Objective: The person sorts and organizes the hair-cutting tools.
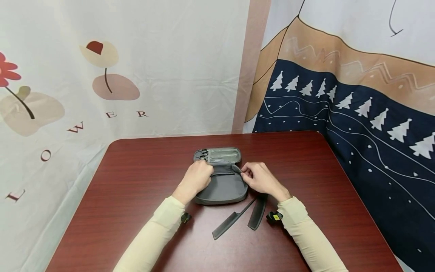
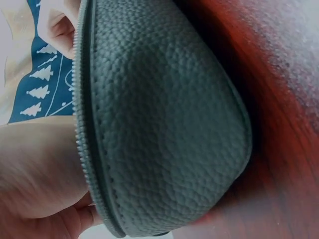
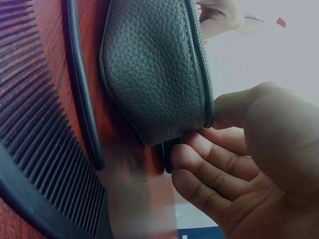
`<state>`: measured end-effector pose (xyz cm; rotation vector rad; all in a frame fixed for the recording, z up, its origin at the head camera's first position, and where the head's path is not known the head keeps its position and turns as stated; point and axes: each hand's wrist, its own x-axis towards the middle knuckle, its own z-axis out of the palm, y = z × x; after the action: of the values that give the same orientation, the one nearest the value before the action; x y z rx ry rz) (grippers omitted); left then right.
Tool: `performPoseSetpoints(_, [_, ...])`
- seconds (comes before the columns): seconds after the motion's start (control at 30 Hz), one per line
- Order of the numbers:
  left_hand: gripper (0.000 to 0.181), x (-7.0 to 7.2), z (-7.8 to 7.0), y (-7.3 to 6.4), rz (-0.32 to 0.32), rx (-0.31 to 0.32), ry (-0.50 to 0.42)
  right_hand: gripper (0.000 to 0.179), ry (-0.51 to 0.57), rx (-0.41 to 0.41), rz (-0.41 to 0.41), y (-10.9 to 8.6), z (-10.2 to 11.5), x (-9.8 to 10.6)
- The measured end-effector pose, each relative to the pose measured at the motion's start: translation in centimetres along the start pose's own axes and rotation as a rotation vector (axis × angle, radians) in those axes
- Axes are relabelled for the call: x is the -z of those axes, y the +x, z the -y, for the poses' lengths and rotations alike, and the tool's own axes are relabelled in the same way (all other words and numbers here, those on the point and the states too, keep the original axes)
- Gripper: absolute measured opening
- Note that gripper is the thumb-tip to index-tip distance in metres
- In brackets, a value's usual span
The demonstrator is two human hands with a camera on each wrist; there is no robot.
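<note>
A grey zippered case [image 1: 221,190] of pebbled leather lies unfolded on the table, its lid [image 1: 224,155] tilted back. Small scissors [image 1: 203,154] and other slim tools sit under a clear panel in that lid. My left hand [image 1: 196,179] grips the left rim of the case near the hinge, fingers curled; in the left wrist view the zipper edge [image 2: 85,124] hides part of this hand. On the opposite side my right hand [image 1: 261,178] pinches the right rim between thumb and fingers, as the right wrist view shows the thumb inside the zipper edge [image 3: 202,74].
A rat-tail comb [image 1: 225,226] and a wide dark comb [image 1: 257,215] lie on the dark red table [image 1: 142,181] in front of the case, near my right wrist. Printed curtains [image 1: 190,68] hang behind the table.
</note>
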<state>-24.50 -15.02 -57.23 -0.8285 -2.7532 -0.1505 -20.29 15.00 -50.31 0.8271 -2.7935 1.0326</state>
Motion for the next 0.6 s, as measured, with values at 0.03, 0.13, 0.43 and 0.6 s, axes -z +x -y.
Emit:
performPoseSetpoints(0.03, [0.015,0.6,-0.4,-0.1,-0.001,-0.006,0.017,0.007,0.0,0.002,0.0,0.0,0.0,0.0])
performPoseSetpoints(0.13, [0.015,3.7,-2.1,-0.3,-0.008,-0.025,0.079,0.007,-0.003,0.009,-0.003,0.0,0.0,0.0])
performPoseSetpoints(0.43, [0.016,8.8,-5.2,-0.6,0.03,-0.028,0.18,0.007,-0.004,0.007,0.002,0.0,0.2,0.1])
performPoseSetpoints(0.6, [0.018,8.5,-5.0,-0.7,0.0,-0.045,0.163,0.007,-0.004,0.003,0.007,0.0,0.2,0.1])
